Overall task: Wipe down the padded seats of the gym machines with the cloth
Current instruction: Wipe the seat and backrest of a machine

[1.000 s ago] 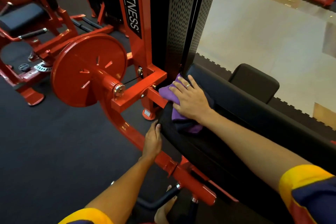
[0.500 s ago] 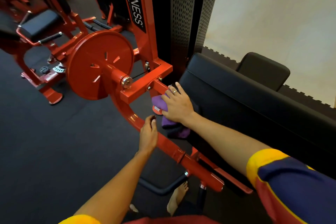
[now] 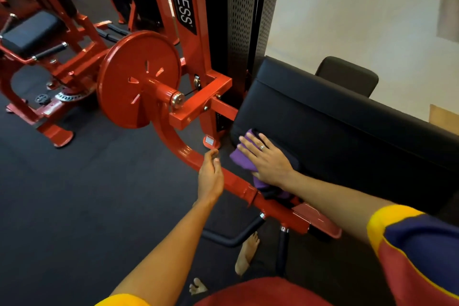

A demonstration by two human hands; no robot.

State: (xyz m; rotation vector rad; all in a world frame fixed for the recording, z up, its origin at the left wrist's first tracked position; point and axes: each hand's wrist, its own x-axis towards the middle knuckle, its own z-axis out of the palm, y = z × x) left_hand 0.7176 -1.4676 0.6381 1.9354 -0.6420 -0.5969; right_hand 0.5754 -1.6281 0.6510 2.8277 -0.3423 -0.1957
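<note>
- Cloth (image 3: 241,159) first: purple, lying on the near left corner of the black padded seat (image 3: 335,131), with its lower part hanging off the pad's edge down toward the red bar (image 3: 238,185).
- Right hand (image 3: 267,160) lies flat on top of that cloth, palm down, pressing it onto the pad. The grip is apart, fingers straight and spread, with a ring (image 3: 262,147) showing on one finger.
- Purple edge peeks out beyond the fingertips and off to their left.
- Left hand (image 3: 211,174) hovers just beside the cloth, in front of the red bar. Its grip is loose, fingers half curled, thumb near the forefinger, nothing in it. Whether it touches the bar I cannot tell.
- That red bar curves up from under the seat to a big red disc (image 3: 137,79) on the machine's axle, left of the pad.
- Behind the disc stands a red upright (image 3: 198,40) lettered "FITNESS", with a black perforated panel (image 3: 244,20) right beside it.
- Small black pad (image 3: 347,76) sits behind the seat's far edge.
- Black handle (image 3: 228,240) sticks out below the bar, and a bare foot (image 3: 247,253) stands on the dark rubber floor (image 3: 74,194) just beneath it.
- Far left, a second machine (image 3: 74,57), red too, carries its own black cushion.
- Yellow-cuffed sleeve (image 3: 397,218) fills the lower right corner.
</note>
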